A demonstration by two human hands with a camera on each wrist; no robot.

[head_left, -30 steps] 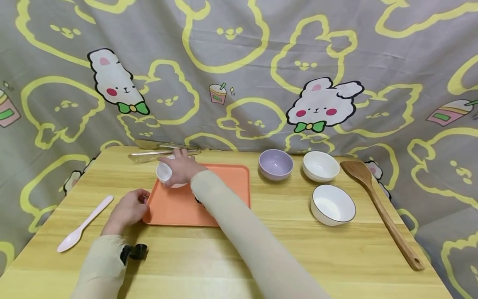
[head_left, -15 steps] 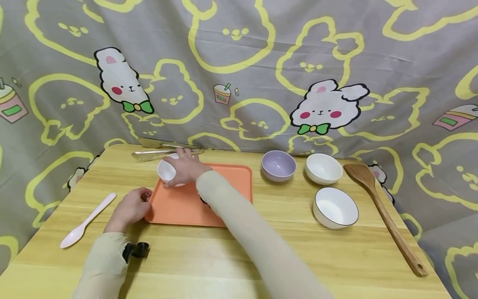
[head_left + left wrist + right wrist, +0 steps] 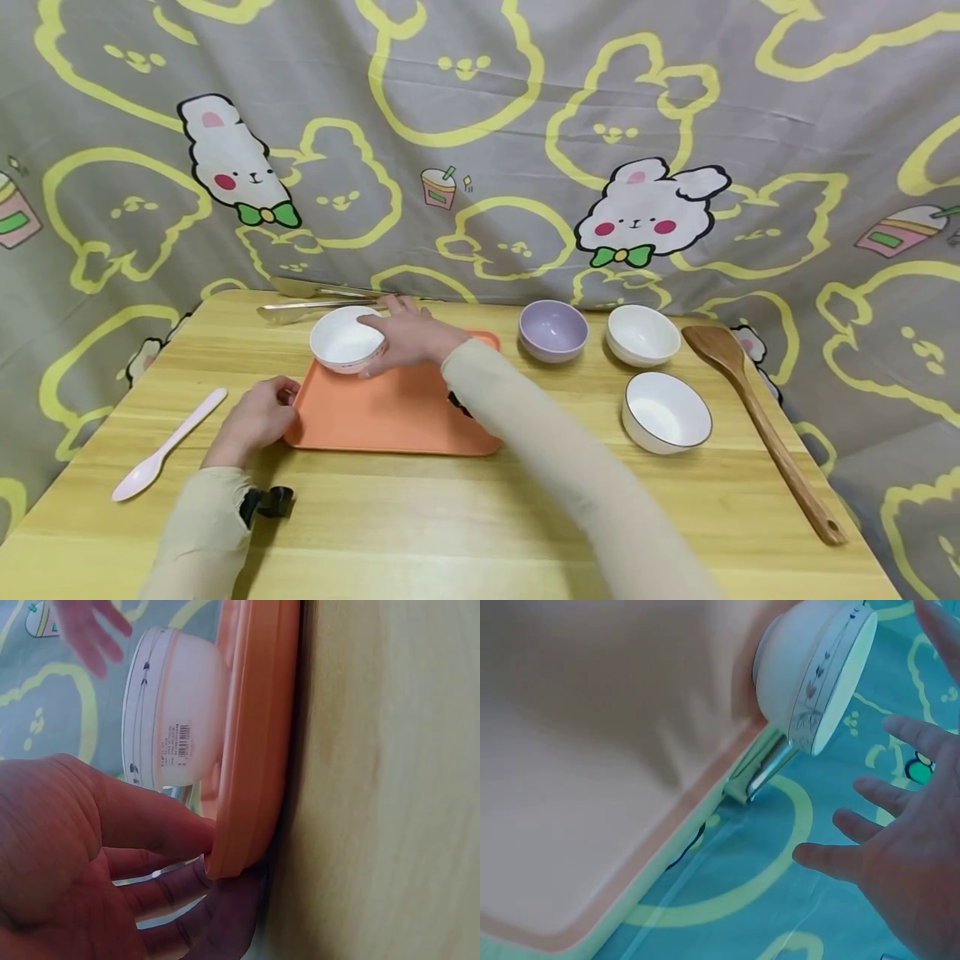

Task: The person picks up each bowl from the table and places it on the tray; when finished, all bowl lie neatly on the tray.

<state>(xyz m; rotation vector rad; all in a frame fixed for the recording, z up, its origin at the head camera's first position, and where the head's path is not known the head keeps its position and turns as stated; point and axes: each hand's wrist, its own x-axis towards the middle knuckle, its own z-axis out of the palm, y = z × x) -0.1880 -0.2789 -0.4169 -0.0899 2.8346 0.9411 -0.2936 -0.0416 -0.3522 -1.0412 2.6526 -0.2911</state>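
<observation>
A white bowl (image 3: 347, 337) with a patterned band stands upright in the far left corner of the orange tray (image 3: 390, 408). In the right wrist view, my right hand (image 3: 915, 832) is apart from the bowl (image 3: 810, 671), its fingers spread and holding nothing. From the head view, that right hand (image 3: 412, 335) is just right of the bowl's rim. My left hand (image 3: 255, 421) grips the tray's left edge. The left wrist view shows its thumb (image 3: 161, 821) on top of the tray rim (image 3: 251, 750) and fingers curled underneath.
Metal tongs (image 3: 315, 310) lie behind the tray. A pink spoon (image 3: 168, 446) lies at left. Toward the right stand a purple bowl (image 3: 553, 332), a white bowl (image 3: 642, 335) and a dark-rimmed white bowl (image 3: 666, 412), with a wooden spatula (image 3: 765, 425) beside them.
My right hand has let go of the white bowl and moved off to the right, uncovering it. The bowl stays in the tray's corner. My left hand keeps its grip on the tray.
</observation>
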